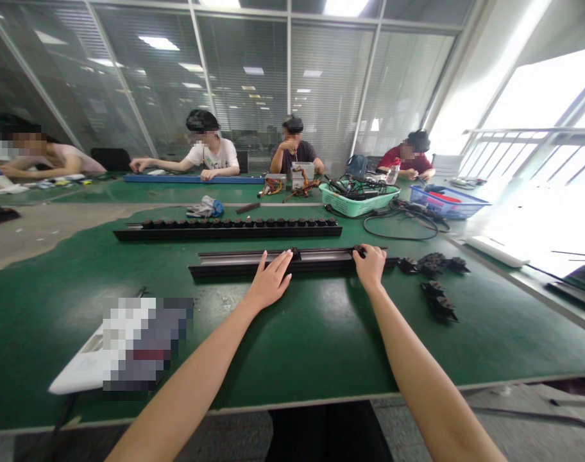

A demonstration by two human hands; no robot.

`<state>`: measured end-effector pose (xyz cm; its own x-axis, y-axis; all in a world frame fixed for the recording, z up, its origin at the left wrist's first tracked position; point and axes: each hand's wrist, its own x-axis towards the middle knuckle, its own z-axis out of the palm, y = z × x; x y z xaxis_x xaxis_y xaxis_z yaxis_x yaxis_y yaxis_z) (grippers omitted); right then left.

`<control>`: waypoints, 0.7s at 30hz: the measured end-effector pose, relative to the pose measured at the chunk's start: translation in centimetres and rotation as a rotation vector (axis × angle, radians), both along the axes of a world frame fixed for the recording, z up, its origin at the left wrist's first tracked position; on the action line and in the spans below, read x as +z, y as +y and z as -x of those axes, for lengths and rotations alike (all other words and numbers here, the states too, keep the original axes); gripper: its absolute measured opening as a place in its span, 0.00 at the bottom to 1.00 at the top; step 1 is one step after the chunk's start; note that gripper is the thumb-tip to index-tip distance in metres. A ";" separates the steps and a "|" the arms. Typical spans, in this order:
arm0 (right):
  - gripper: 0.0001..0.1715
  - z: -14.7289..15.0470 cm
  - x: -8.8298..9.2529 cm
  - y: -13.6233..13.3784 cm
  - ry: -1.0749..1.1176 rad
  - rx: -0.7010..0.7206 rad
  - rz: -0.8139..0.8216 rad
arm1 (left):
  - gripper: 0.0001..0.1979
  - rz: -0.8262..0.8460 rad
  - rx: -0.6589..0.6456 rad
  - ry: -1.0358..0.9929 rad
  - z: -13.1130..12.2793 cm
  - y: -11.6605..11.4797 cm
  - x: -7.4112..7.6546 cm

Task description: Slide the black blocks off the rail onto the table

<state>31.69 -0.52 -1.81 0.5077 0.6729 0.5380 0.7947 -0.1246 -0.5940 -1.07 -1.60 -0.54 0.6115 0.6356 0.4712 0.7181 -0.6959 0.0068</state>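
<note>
A long black channel rail (235, 264) with a pale inner strip lies across the green table in front of me. My left hand (269, 281) rests on its near side, fingers stretched out, the fingertips by a small black part (295, 253) sitting in the channel. Near the rail's right end, my right hand (371, 264) is closed in a pinch on another small black part (358, 251), mostly covered by the fingers. Several similar black parts (433, 263) lie right of the rail, with more dark pieces (439, 300) closer to me.
Behind lies a second black rail (225, 232) filled with a row of black parts. Gloves (206, 207), a green basket (360, 204) of cables and a blue basket (449, 204) stand farther back. A white device (88, 359) is at front left. Several people sit across the table.
</note>
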 end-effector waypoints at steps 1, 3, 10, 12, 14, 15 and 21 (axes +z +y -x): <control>0.24 0.0 0.0 0.0 0.000 -0.002 0.003 | 0.31 -0.001 -0.001 -0.001 0.0 0.0 0.0; 0.25 0.0 0.1 -0.1 -0.002 -0.004 0.009 | 0.30 -0.001 -0.001 -0.003 0.0 0.0 0.0; 0.29 0.3 0.9 -0.6 -0.071 -0.050 0.101 | 0.31 -0.005 0.005 -0.006 0.0 0.0 0.1; 0.29 0.4 1.1 -0.8 -0.076 -0.088 0.141 | 0.31 0.000 0.005 -0.006 0.0 0.0 0.1; 0.28 0.4 1.2 -0.9 -0.075 -0.119 0.169 | 0.31 0.007 0.005 -0.006 0.0 0.0 0.1; 0.27 0.4 1.3 -1.0 -0.077 -0.126 0.176 | 0.30 0.010 0.006 -0.006 0.0 0.0 0.1; 0.26 0.2 1.2 -1.1 -0.079 -0.130 0.163 | 0.30 0.016 0.012 0.003 -0.1 -0.1 0.3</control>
